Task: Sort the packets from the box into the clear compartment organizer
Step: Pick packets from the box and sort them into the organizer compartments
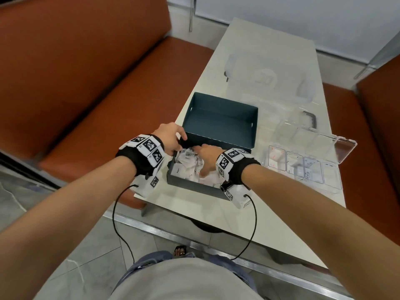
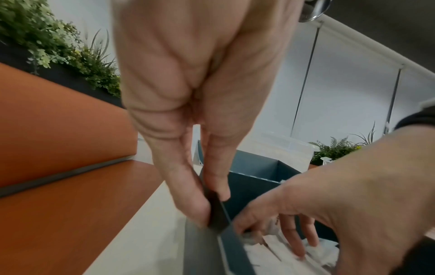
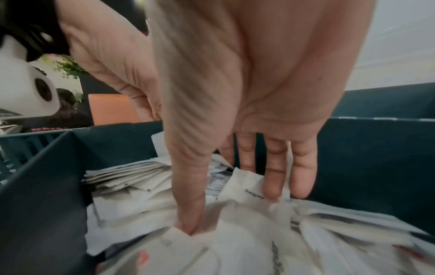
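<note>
Packets: white paper sachets (image 1: 190, 167) heaped in the dark teal cardboard box (image 1: 218, 118) at the pale desk's (image 1: 270, 213) left edge. Left hand (image 1: 171, 138) pinches the box's left wall. Right hand (image 1: 206, 155), fingers extended, digs into the heap, nothing gripped yet. Advice: isolate one sachet by type, then carry it to the clear plastic compartment organizer (image 1: 303, 167) beside the box.

Black wristbands (image 1: 138, 161) with checkered marker tags, thin black cables (image 1: 118, 215).

An orange upholstered seat (image 1: 91, 87) flanks the pale bench (image 1: 255, 50); grey floor tiles (image 1: 86, 245) lie below, white walls (image 1: 292, 18) behind (leafy plants (image 2: 54, 42) top the seatback).
</note>
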The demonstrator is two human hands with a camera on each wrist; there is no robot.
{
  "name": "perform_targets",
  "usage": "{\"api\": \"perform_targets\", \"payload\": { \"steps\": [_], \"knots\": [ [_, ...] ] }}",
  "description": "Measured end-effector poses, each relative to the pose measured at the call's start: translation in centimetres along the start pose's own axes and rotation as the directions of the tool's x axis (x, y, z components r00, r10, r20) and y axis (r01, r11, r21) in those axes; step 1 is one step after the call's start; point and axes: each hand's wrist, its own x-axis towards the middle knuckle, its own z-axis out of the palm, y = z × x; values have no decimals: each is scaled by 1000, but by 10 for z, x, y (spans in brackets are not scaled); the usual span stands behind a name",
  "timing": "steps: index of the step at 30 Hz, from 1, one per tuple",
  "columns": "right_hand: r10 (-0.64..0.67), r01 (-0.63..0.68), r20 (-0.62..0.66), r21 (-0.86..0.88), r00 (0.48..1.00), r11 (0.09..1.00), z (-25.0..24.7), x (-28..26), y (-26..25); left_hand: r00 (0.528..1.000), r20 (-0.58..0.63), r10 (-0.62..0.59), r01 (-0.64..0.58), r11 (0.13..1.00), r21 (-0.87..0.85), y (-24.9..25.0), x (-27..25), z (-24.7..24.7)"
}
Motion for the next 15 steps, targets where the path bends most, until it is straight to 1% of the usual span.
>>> {"api": "perform_targets", "payload": {
  "steps": [5, 9, 15],
  "knots": [
    [86, -81, 37, -119, 996, 990, -7, -6, -1, 999, 1, -35, 36, 998, -49, 1, 2, 1],
    [79, -68, 88, -121, 993, 990, -10, -9, -4, 999, 1, -46, 46, 998, -46, 2, 4, 1],
    [75, -69, 50, -117, 996, 991, -10, -10, -3, 999, 2, -51, 51, 998, -37, 2, 5, 1]
  ]
}}
